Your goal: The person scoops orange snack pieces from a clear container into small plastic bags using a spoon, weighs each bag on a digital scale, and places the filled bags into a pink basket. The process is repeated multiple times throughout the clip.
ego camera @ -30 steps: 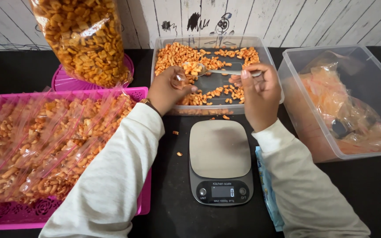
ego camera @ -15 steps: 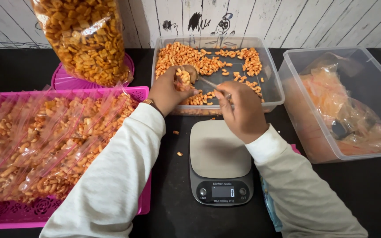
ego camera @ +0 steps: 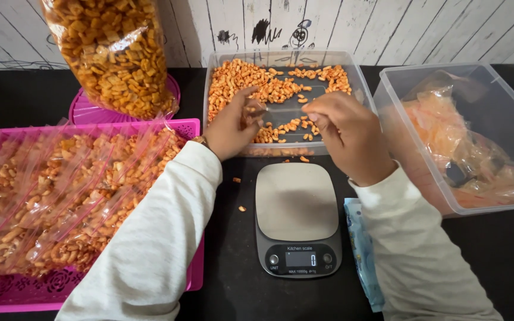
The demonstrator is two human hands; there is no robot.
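Note:
My left hand (ego camera: 231, 126) and my right hand (ego camera: 347, 135) are both over the near side of a clear plastic tub (ego camera: 365, 89) partly filled with orange snack pieces (ego camera: 239, 80). Between them they pinch a small clear plastic bag (ego camera: 282, 110), stretched flat just above the snacks; it is hard to see how much is inside it. Both arms wear pale long sleeves. A grey kitchen scale (ego camera: 295, 202) sits just in front of the tub with nothing on its plate.
A pink tray (ego camera: 188, 128) at the left holds several filled snack bags. A large clear sack of snacks (ego camera: 114, 53) stands behind it. A clear bin (ego camera: 510, 104) at the right holds crumpled bags. A blue packet (ego camera: 361, 249) lies beside the scale, and loose snack pieces (ego camera: 242, 208) dot the black table.
My right hand moved from the tub's right side toward the left hand, then back a little. The clear bag is now stretched between both hands. The left hand barely shifted.

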